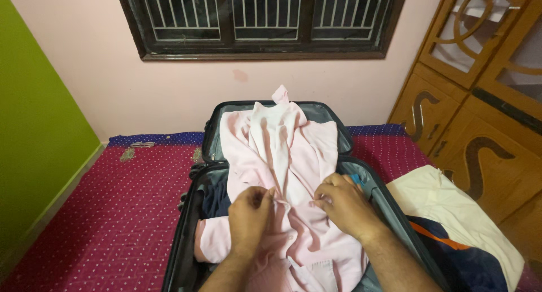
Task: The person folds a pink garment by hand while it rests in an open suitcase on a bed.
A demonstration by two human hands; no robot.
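Pink shirt spread lengthwise across open dark suitcase, collar end draped up over raised lid at 12 o'clock, hem end toward 6 o'clock. Front placket bunched into soft folds at centre. Left hand closed in a pinch on fabric at left side of placket; right hand likewise pinching cloth at right side, fingertips pressed together on a fold, both hands just beside each other. Judged light, limp, non-slippery, not fragile; creases readily, so best taken at placket edges or shoulder seams rather than mid-panel. Dark garment showing beneath shirt at 9 o'clock inside case. Suitcase resting on magenta dotted bedspread. Cream cloth over navy item with orange stripe at 3 o'clock. Wooden wardrobe at 2 o'clock; barred window at 12 o'clock.
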